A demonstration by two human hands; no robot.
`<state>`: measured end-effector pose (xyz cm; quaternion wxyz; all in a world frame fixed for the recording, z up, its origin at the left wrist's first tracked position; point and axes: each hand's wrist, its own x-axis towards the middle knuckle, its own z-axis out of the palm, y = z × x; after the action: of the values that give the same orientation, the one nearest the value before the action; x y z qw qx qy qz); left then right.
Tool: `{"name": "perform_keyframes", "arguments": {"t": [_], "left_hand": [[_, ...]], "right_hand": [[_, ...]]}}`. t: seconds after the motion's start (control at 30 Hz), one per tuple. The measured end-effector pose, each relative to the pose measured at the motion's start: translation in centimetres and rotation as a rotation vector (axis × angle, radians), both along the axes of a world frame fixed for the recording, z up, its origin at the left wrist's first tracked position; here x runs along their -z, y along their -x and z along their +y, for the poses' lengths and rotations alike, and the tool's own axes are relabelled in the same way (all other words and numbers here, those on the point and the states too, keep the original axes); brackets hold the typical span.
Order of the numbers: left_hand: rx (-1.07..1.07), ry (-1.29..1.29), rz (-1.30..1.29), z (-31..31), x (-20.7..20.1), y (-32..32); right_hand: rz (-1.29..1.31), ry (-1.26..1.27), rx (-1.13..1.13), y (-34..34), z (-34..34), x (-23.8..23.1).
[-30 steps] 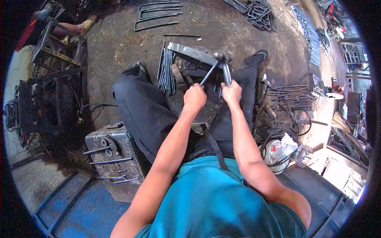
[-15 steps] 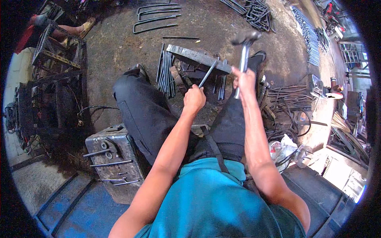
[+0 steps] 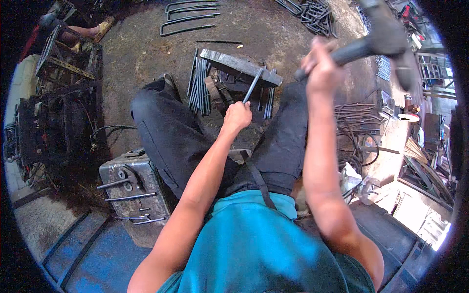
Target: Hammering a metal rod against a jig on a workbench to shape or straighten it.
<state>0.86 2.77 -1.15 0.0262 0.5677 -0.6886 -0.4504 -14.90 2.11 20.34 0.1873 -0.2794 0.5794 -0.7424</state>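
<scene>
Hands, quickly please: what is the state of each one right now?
Left hand: closed on a thin metal rod resting on the steel block.
Right hand: closed on the handle of a raised hammer.

- Your right hand [image 3: 320,66] hides the hammer [image 3: 386,36] handle's end; the head is motion-blurred.
- Your left hand [image 3: 238,116] covers the steel rod's [image 3: 253,86] near end.

Your left hand [image 3: 238,116] holds a rod [image 3: 253,86] whose far end rests on the steel block [image 3: 239,65] lying on the floor [image 3: 141,53] between your knees. Your right hand [image 3: 320,66] holds the hammer [image 3: 381,36] raised to the block's right. Straight rods [image 3: 197,85] lie left of the block; a metal box [image 3: 132,188] stands near left; bent rods [image 3: 188,17] lie far.
</scene>
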Motion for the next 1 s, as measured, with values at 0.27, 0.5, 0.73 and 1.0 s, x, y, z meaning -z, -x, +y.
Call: {"name": "perform_keyframes", "arguments": {"t": [0.27, 0.5, 0.73, 1.0], "left_hand": [[0.020, 0.071, -0.035, 0.7, -0.9, 0.7], [-0.007, 0.013, -0.052, 0.7, -0.3, 0.7], [0.047, -0.036, -0.019, 0.0, -0.6, 0.6], [-0.033, -0.252, 0.048, -0.6, 0.5, 0.4]], "right_hand": [[0.199, -0.947, 0.096, -1.7, 8.5, 22.9], [-0.055, -0.880, 0.014, -1.5, 11.6, 21.7], [0.169, -0.892, 0.052, -0.6, 10.5, 19.4], [0.141, -0.373, -0.025, 2.6, 3.3, 0.9]]}}
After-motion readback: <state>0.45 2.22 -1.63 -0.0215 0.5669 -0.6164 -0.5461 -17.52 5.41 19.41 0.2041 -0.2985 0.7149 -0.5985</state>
